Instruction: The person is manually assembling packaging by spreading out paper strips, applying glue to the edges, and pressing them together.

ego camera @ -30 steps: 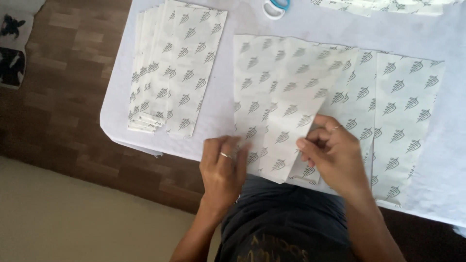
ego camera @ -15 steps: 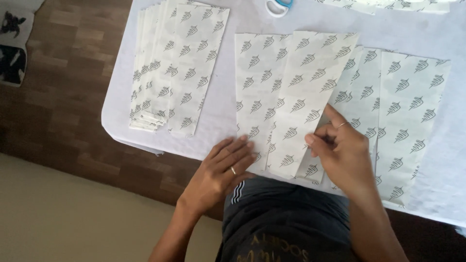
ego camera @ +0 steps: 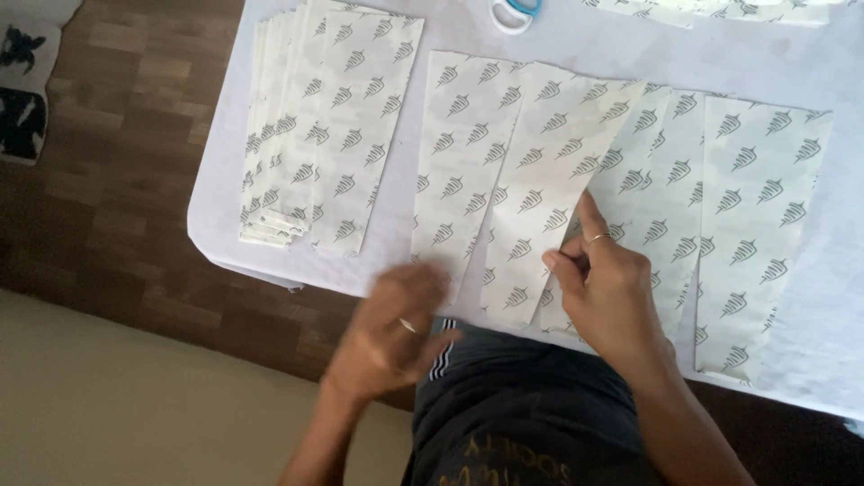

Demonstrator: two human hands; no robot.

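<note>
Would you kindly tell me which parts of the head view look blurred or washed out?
In the head view, the left hand is smeared by motion blur; the right hand and the patterned paper strips are fairly sharp; the white table looks bright and washed out towards the top right.

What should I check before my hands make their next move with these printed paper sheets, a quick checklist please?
1. Right hand pinching the edge of the tilted sheet: ok.
2. Left hand steady on paper: not ok, blurred, at the table edge.
3. Row sheets lying flat: ok; far right sheet flat.
4. Sheets clear of each other: not ok, they overlap.
5. Stack tidy: not ok, fanned.
6. Tape roll out of the way: ok.
</note>
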